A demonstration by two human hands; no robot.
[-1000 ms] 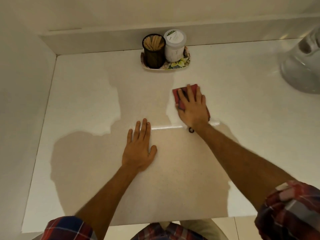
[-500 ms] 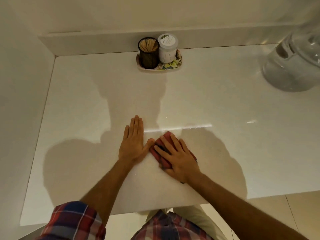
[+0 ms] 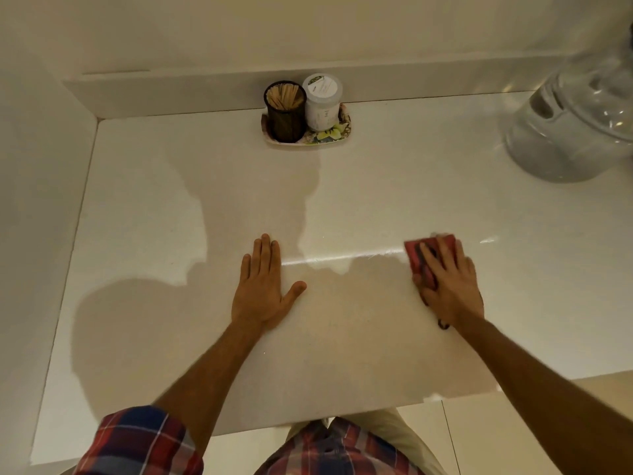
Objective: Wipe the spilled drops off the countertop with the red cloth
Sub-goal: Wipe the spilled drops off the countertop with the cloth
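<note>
The white countertop [image 3: 171, 207] fills the view. My right hand [image 3: 450, 284] lies flat on the folded red cloth [image 3: 416, 257] and presses it onto the counter, right of centre. Only the cloth's far and left edges show past my fingers. My left hand [image 3: 262, 286] rests palm down on the bare counter, fingers together and thumb out, holding nothing. A thin wet streak [image 3: 342, 257] glints between my two hands, and a small shiny drop [image 3: 488, 240] sits just right of the cloth.
At the back stands a small floral tray [image 3: 330, 135] with a dark cup of wooden sticks [image 3: 285, 113] and a white lidded jar [image 3: 322, 102]. A large clear container [image 3: 575, 132] occupies the back right. Walls close the left and back; the counter's front edge [image 3: 342, 419] is near my body.
My right hand has swept the red cloth from beside my left hand out to the right. Before that it drew the cloth from the far centre toward me. My left hand stayed put.
</note>
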